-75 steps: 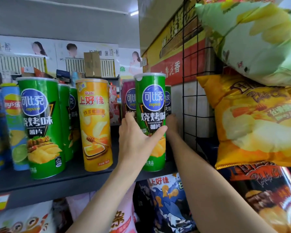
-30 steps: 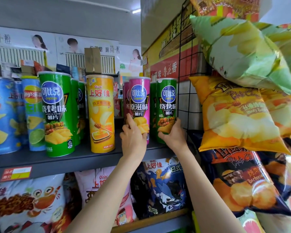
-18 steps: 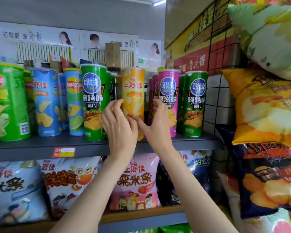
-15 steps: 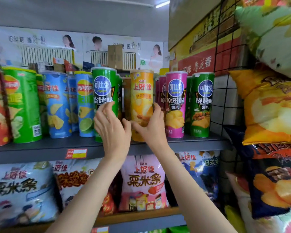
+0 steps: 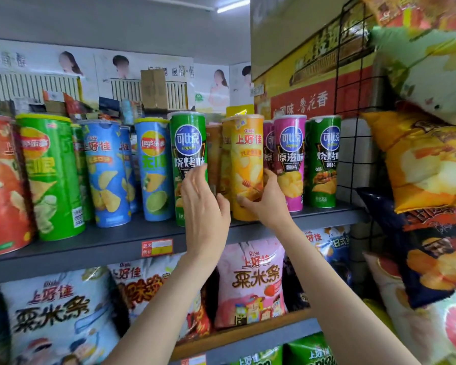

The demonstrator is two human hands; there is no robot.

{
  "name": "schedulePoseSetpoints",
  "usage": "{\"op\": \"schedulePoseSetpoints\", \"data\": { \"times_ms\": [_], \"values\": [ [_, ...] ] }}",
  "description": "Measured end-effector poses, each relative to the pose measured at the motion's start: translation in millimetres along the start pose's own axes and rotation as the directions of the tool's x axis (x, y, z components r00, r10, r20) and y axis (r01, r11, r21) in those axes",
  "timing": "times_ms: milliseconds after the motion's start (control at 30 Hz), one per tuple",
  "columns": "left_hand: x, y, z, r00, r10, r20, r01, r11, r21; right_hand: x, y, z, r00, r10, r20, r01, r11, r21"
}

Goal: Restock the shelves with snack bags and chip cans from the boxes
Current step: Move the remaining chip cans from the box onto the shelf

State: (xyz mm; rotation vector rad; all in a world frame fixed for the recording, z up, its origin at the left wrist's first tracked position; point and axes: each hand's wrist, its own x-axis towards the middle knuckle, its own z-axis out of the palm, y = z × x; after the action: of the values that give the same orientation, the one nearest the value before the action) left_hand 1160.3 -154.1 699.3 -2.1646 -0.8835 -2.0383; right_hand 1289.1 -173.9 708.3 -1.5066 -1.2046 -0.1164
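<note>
On the grey upper shelf (image 5: pixel 111 239), at its front edge, the right hand (image 5: pixel 270 204) grips the lower part of a tall yellow-orange cardboard chip can (image 5: pixel 246 164), fingers and thumb curled round its base; the can stands upright on the shelf. The left hand (image 5: pixel 204 206) is held beside it with fingers straight and together, raised in front of a green cylindrical chip can (image 5: pixel 188 146) just to the left; whether the fingers touch that can cannot be told. To the right of the held can stand a magenta chip can (image 5: pixel 290 154) and a second green can (image 5: pixel 324 159), close together. Further left along the shelf stand blue chip cans (image 5: pixel 108 175), a large green can (image 5: pixel 50 177) and a red can (image 5: pixel 0 185). A price label (image 5: pixel 157 247) is fixed to the shelf edge. Below, a pink snack bag (image 5: pixel 250 283) and a pale blue snack bag (image 5: pixel 53 317) fill the lower shelf. At right, yellow crisp bags (image 5: pixel 421 159) hang against a black wire grid (image 5: pixel 353 101).
</note>
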Motion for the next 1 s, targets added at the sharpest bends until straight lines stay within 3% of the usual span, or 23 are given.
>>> {"op": "schedulePoseSetpoints", "data": {
  "times_ms": [167, 400, 500, 600, 700, 833, 1000],
  "values": [
    [-8.1, 15.8, 15.9, 0.980, 0.028, 0.196, -0.018, 0.998, -0.054, -1.6, 2.2, -0.6, 0.999, -0.052, 0.015, 0.053, 0.998, -0.035],
    [-2.4, 19.8, 38.7, 0.847, -0.327, 0.419, 0.372, 0.928, -0.027, 2.4, 10.4, -1.7, 0.998, -0.058, -0.024, 0.057, 0.997, -0.043],
    [-7.0, 18.9, 37.5, 0.894, -0.299, 0.332, 0.334, 0.941, -0.050, 2.7, 14.5, -5.0, 0.995, -0.095, -0.015, 0.093, 0.994, -0.062],
    [-9.0, 10.4, 25.5, 0.982, -0.162, 0.096, 0.168, 0.984, -0.060, -0.6, 12.0, -8.9, 0.972, -0.200, -0.121, 0.187, 0.976, -0.108],
    [-5.6, -0.1, 15.3, 0.988, -0.139, -0.062, 0.136, 0.989, -0.049, 4.6, 3.2, -9.4, 0.981, -0.174, -0.084, 0.176, 0.984, 0.017],
    [-7.7, 6.9, 15.5, 0.993, -0.121, 0.007, 0.122, 0.991, -0.053, 17.6, -2.4, -9.4, 0.999, 0.005, 0.043, -0.014, 0.978, 0.209],
    [-4.4, 14.2, 23.2, 0.988, -0.125, 0.090, 0.134, 0.985, -0.108, 18.0, 1.0, -5.7, 0.998, -0.068, -0.011, 0.069, 0.972, 0.222]
  ]
}}
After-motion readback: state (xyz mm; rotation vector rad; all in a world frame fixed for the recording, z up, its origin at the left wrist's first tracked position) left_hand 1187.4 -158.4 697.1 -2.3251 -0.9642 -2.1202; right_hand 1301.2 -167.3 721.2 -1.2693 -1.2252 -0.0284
